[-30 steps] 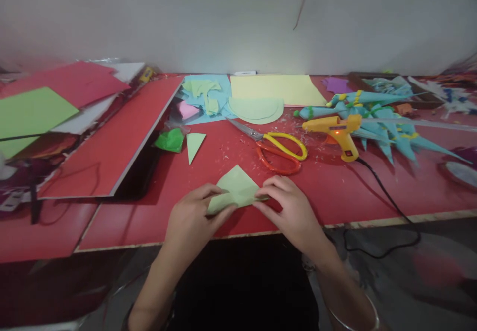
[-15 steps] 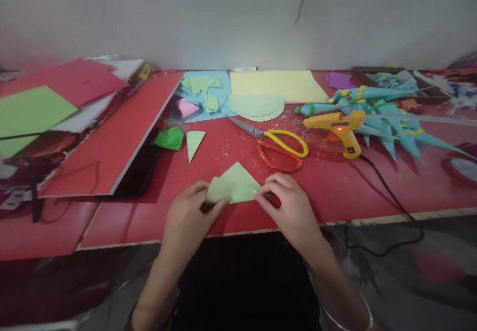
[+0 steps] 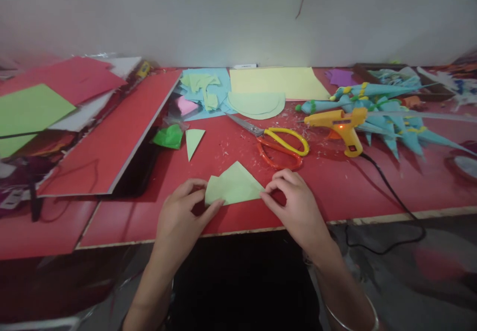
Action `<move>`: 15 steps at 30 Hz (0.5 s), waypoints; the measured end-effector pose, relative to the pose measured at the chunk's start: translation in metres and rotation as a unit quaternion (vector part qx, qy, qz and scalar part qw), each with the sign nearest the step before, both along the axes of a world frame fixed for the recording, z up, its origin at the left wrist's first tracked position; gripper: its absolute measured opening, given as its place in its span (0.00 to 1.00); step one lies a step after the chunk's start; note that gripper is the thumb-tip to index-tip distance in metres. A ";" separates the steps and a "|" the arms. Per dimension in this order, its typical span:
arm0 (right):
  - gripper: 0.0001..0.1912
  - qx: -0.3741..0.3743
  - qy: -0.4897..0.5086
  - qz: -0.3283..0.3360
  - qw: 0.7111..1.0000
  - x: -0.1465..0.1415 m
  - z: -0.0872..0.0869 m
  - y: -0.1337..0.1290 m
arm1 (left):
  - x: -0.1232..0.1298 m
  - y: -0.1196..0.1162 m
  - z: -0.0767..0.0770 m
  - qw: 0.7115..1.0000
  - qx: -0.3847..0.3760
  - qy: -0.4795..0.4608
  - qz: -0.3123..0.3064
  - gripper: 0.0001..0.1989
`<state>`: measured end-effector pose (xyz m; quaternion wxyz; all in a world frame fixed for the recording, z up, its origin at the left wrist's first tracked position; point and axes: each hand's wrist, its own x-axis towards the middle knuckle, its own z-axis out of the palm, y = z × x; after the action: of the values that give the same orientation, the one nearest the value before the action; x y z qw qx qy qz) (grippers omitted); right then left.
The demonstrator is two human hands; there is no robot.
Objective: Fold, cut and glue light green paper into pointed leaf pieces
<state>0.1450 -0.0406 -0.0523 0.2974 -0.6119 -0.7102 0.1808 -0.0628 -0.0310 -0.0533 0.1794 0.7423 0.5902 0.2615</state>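
A folded piece of pale green paper point(image 3: 235, 186) is held between my two hands just above the table's front edge. My left hand point(image 3: 186, 204) grips its left end, thumb in front and fingers behind. At the right corner, my right hand point(image 3: 292, 204) pinches the paper between thumb and fingertips. Beyond the paper lie scissors point(image 3: 276, 144) with one yellow and one red handle, their blades pointing to the back left. A small pale green paper wedge point(image 3: 194, 142) rests behind my left hand, beside a bright green crumpled piece point(image 3: 169, 136).
A yellow glue gun point(image 3: 345, 127) with a lit orange light stands at right, its black cord point(image 3: 391, 192) running over the table edge. Behind it are blue paper cones point(image 3: 395, 122). Pale green rounded sheets point(image 3: 257, 105) lie at the back. A red board point(image 3: 115, 137) leans at left.
My right hand has moved slightly right with the paper's corner, and my left hand slightly left. The paper looks stretched a little wider and flatter. Scissors and glue gun stay put.
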 end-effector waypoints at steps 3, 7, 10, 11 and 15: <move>0.05 0.002 -0.013 -0.009 1.000 0.002 0.000 0.000 | 0.000 0.000 0.001 1.000 -0.005 -0.004 0.004 0.14; 0.05 0.022 -0.037 -0.025 0.999 0.008 -0.002 -0.001 | 0.001 -0.001 0.001 1.000 -0.009 -0.004 0.006 0.13; 0.05 0.032 -0.040 -0.021 0.998 0.011 -0.003 -0.001 | 0.001 -0.002 0.001 1.000 -0.010 -0.001 0.006 0.13; 0.05 0.033 -0.037 -0.016 0.999 0.012 -0.003 -0.002 | 0.001 -0.002 0.002 1.000 -0.011 0.001 0.007 0.13; 0.11 0.040 -0.001 0.019 0.999 0.011 -0.002 -0.004 | 0.001 -0.001 0.004 1.000 -0.009 0.004 -0.011 0.12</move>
<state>0.1556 -0.0447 -0.0539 0.3171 -0.5861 -0.7289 0.1573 -0.0618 -0.0323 -0.0497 0.1861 0.7482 0.5851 0.2513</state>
